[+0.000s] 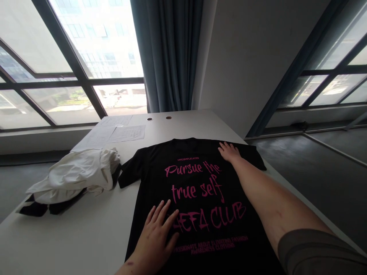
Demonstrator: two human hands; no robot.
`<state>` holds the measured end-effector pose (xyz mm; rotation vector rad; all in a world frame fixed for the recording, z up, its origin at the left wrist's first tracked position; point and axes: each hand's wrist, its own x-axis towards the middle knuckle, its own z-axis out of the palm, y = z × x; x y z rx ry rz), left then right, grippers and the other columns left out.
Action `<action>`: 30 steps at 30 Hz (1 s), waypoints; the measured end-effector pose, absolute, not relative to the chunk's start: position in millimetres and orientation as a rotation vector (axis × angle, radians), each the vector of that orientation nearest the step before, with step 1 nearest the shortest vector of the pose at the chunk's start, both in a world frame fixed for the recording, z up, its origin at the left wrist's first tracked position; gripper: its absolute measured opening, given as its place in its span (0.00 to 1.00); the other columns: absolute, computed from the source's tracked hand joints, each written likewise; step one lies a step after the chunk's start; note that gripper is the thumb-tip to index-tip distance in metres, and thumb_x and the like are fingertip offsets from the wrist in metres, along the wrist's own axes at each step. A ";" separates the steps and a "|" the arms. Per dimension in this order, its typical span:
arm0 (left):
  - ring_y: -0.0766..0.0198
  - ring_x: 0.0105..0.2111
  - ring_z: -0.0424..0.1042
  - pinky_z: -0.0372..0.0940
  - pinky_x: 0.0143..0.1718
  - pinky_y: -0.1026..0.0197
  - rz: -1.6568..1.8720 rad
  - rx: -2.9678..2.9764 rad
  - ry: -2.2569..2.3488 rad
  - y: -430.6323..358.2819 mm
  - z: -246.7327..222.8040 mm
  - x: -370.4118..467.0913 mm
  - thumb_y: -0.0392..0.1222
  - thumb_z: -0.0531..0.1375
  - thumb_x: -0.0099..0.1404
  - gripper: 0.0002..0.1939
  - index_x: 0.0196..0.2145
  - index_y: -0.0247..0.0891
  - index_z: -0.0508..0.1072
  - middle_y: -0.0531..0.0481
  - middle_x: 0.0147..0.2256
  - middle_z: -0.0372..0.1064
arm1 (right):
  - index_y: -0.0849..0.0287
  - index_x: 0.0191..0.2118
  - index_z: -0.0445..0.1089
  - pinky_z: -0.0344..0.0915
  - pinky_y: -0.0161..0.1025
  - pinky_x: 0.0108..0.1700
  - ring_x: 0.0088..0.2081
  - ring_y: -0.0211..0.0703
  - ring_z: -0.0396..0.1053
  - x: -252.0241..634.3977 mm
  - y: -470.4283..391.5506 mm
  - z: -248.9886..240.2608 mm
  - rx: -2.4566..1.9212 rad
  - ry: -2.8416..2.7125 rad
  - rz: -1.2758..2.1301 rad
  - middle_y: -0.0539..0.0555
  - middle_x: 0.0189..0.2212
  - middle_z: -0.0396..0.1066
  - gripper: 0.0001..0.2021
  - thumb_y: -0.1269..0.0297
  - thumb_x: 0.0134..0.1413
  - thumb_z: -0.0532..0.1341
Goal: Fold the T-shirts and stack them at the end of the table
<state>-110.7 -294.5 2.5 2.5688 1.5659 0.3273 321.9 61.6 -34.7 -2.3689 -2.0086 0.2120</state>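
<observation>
A black T-shirt (pixel 151 179) with pink lettering lies spread flat on the white table, its collar toward the far end and its lower part running out of view at the bottom. My left hand (pixel 159 229) rests on the lower left of the print with fingers spread, holding nothing. Farther up, my right hand (pixel 229 151) lies flat near the shirt's right shoulder, fingers apart, also holding nothing. The left sleeve reaches out over the table, and the right sleeve extends to the table's right edge.
A crumpled pile of white clothing (pixel 74 175) with black cloth under it sits to the left on the white table (pixel 94 240). Printed papers (pixel 127 133) lie at the back left. Two cable holes are near the far edge. Windows, a blue curtain (pixel 172 53) and a wall stand behind.
</observation>
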 end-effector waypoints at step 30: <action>0.45 0.72 0.49 0.53 0.69 0.35 0.287 2.586 1.595 -296.1 -2.6 -109.1 0.49 0.59 0.72 0.33 0.71 0.58 0.57 0.50 0.74 0.46 | 0.50 0.76 0.45 0.38 0.64 0.71 0.75 0.66 0.37 373.3 2.7 -36.3 -2.570 -1.608 0.193 0.59 0.77 0.36 0.36 0.41 0.70 0.37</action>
